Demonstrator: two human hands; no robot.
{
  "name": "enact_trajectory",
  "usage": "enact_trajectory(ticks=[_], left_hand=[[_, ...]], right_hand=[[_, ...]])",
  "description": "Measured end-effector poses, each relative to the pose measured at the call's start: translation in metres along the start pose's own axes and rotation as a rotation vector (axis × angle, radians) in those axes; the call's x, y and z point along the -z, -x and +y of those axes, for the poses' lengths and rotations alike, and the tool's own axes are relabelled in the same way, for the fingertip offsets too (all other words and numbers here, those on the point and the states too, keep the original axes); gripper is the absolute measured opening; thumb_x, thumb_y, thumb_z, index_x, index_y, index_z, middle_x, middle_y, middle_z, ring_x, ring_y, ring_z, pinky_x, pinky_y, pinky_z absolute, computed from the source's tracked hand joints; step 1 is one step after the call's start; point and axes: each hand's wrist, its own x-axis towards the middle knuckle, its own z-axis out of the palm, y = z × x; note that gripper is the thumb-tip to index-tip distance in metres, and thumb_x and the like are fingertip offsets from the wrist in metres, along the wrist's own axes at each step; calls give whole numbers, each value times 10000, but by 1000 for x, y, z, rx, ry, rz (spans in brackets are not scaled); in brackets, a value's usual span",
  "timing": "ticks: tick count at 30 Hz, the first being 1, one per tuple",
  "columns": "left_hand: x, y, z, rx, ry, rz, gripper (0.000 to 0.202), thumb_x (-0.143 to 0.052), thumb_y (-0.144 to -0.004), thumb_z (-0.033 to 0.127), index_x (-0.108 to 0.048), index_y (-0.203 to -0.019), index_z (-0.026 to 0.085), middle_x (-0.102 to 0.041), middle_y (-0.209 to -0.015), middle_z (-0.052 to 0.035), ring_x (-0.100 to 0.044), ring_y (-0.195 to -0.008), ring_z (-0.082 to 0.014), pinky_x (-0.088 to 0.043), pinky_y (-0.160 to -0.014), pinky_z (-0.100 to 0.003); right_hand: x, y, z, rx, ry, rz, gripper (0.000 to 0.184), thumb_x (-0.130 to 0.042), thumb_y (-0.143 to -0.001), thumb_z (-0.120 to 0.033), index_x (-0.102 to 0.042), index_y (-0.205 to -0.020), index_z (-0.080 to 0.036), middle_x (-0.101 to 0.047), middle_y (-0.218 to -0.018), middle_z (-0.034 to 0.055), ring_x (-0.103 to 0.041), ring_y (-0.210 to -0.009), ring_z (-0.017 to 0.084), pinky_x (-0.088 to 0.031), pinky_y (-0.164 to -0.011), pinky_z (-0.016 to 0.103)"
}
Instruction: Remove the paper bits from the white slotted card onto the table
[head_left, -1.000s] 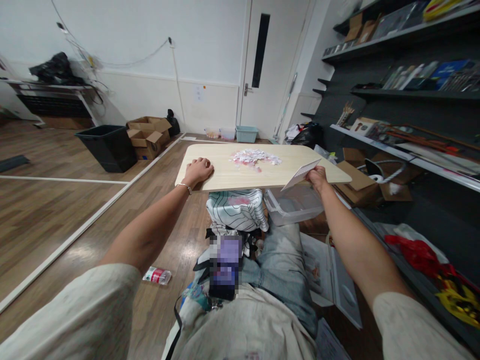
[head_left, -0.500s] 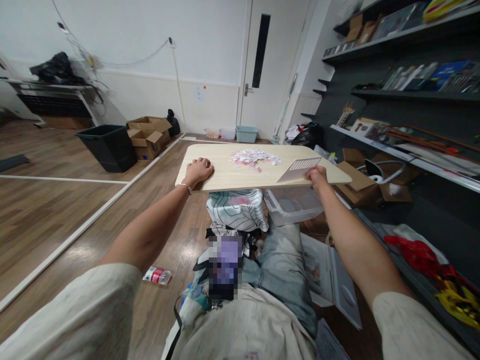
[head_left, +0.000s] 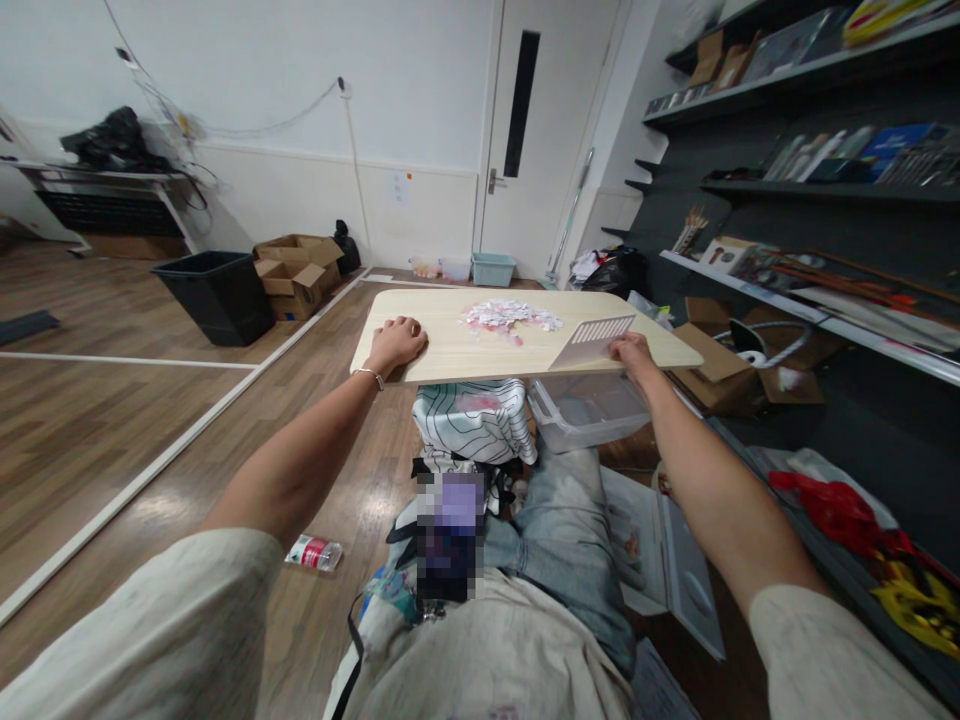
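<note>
A pale wooden table top (head_left: 465, 350) lies in front of me with a heap of small white and pink paper scraps (head_left: 510, 315) near its far middle. My left hand (head_left: 397, 342) rests on the table's near left corner as a closed fist, with nothing visible in it. My right hand (head_left: 628, 350) pinches a white card with a row of slits (head_left: 592, 342) at the table's right side. The card leans on the table, to the right of the scraps.
A clear plastic bin (head_left: 585, 412) sits under the table's right edge, next to a patterned cloth bundle (head_left: 472, 418). Dark shelves (head_left: 795, 180) line the right wall. On the floor lie a plastic bottle (head_left: 315, 550), cardboard boxes (head_left: 296, 272) and a black crate (head_left: 217, 292).
My right hand has brought the card down from a raised tilt so that it rests on the table, and shifted it slightly left. My left hand has stayed put.
</note>
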Motion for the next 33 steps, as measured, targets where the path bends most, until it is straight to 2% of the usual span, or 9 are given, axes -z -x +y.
enact_trajectory(ticks=[4,9,16,19,22,25,29,33], left_hand=[[0,0,-1,-3,4,1,415,-396,-959,442,-670,-1195,238,-611,-1394,-151,-523,-1282,-361,-403,-1062,-507],[-1,0,-2,1,-3,2,422,-390,-962,450,-664,-1206,240,-606,-1402,-145,-519,-1290,-357,-403,-1067,-506],[-2,0,-2,-8,-15,12,432,-383,-964,447,-664,-1204,223,-617,-1383,-151,-529,-1274,-359,-409,-1059,-510],[-2,-1,-2,-7,-20,10,418,-391,-962,435,-670,-1192,224,-623,-1374,-147,-534,-1267,-355,-411,-1055,-505],[-3,-2,-2,-16,-23,13,418,-393,-965,433,-675,-1191,224,-623,-1376,-146,-539,-1266,-355,-418,-1045,-501],[-3,-2,-2,-17,-27,16,419,-393,-969,437,-676,-1197,228,-624,-1383,-143,-541,-1271,-351,-424,-1036,-491],[-3,-1,-1,-10,-24,25,422,-395,-970,436,-677,-1209,230,-622,-1393,-142,-544,-1272,-354,-427,-1035,-491],[-3,-1,-1,-14,-17,33,433,-393,-966,434,-680,-1212,222,-623,-1391,-149,-546,-1267,-361,-426,-1034,-505]], right_hand=[[5,3,-4,-14,-54,-113,100,-606,-489,-195,-600,-588,-198,-620,-553,-20,-499,-537,114,-374,-471,188],[12,5,-8,-53,-193,-266,224,-742,-509,-179,-720,-732,-173,-743,-717,30,-662,-676,158,-530,-631,247],[19,3,-6,-97,-223,-370,381,-943,-494,-234,-766,-828,-189,-800,-877,52,-721,-769,175,-589,-718,279],[19,3,-4,-79,-231,-366,397,-965,-494,-254,-771,-836,-200,-803,-882,43,-733,-805,192,-607,-777,307],[19,2,0,-38,-284,-310,397,-958,-507,-280,-762,-845,-213,-807,-901,45,-742,-861,226,-615,-805,347],[18,-1,4,-12,-317,-230,394,-927,-525,-302,-742,-859,-209,-804,-914,55,-740,-865,234,-610,-746,333],[14,-5,8,-19,-247,-200,375,-883,-538,-304,-718,-859,-202,-786,-888,41,-716,-795,200,-576,-646,277],[9,-9,12,3,-180,-166,347,-858,-570,-330,-702,-850,-197,-770,-857,39,-707,-808,206,-590,-714,312]])
